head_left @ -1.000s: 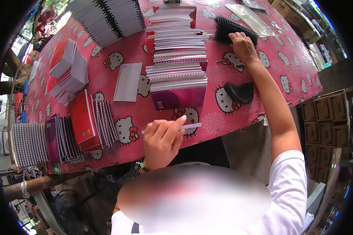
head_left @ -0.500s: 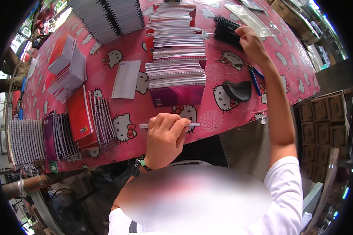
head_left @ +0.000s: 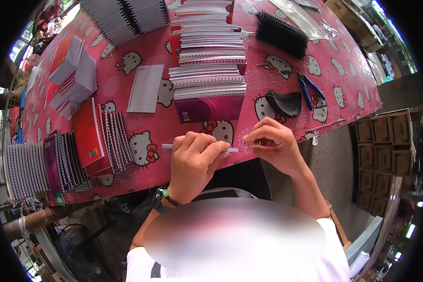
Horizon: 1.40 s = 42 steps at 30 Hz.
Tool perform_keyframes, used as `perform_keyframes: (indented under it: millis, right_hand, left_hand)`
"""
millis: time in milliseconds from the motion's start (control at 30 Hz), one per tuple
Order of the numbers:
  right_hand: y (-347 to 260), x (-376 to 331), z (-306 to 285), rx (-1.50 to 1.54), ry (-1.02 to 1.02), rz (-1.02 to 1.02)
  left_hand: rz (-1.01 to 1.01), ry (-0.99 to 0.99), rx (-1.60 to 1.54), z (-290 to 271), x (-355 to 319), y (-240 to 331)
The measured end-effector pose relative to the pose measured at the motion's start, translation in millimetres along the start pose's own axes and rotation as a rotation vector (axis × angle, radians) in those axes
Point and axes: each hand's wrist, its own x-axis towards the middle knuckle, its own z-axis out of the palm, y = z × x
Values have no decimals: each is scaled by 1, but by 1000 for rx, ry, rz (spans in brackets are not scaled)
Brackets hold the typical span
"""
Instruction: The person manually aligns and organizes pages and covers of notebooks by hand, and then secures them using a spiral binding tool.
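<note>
My left hand (head_left: 192, 157) grips a thin notebook block (head_left: 232, 150), seen edge-on, at the table's near edge. Just to its right, my right hand (head_left: 282, 145) pinches a short dark spiral binding coil (head_left: 262, 142), close to the block's right end but apart from it. Beyond my hands stands a long row of unbound notebooks (head_left: 209, 70), its near end faced by a purple cover (head_left: 211, 109). A bundle of black coils (head_left: 282, 35) lies at the far right. Nearer are blue-handled pliers (head_left: 310, 91) and a curved black piece (head_left: 284, 104) whose kind I cannot make out.
Spiral-bound notebooks (head_left: 28, 169) and red-covered ones (head_left: 87, 136) crowd the left of the pink patterned table (head_left: 254, 84). A single punched sheet block (head_left: 145, 88) lies flat beside the row. Taller bound stacks (head_left: 127, 19) stand behind. Brown cartons (head_left: 383, 141) are piled at right.
My right hand has come back from the black coil bundle to beside my left hand, now with a coil in its fingers. My left hand keeps its hold on the notebook block.
</note>
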Motion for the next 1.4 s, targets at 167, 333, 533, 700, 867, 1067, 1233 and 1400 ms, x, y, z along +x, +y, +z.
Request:
perform_keyframes:
  millis: [167,333,533,700,867,1067,1233,1400]
  right_hand:
    - [1,4,5,-19,-13,-48]
    - [2,4,11,-40,36,-72]
    - [1,1,14,-116,-9,-162]
    - [1,2,11,-196,-49,-277]
    - [9,-3,5,-147,-169,-185]
    - [2,-4,10,-154,-46,-95]
    - [-11,-7,10,-131,-123,-52]
    - [-6,-8,10,-212,-93,-127]
  left_hand:
    - [-5,5,-2,-1,0,0]
    - [-2,6,2,-1,-2,0]
    - [8,1,1,1,-2,1]
    - [17,1,3,-1,-3,1]
    - [12,12,8,-1,-2,1]
    - [-20,-2,-3,-2,0,5]
    - [-26,-38,7,2,0,11]
    - [23,-83,15,5,-1,15]
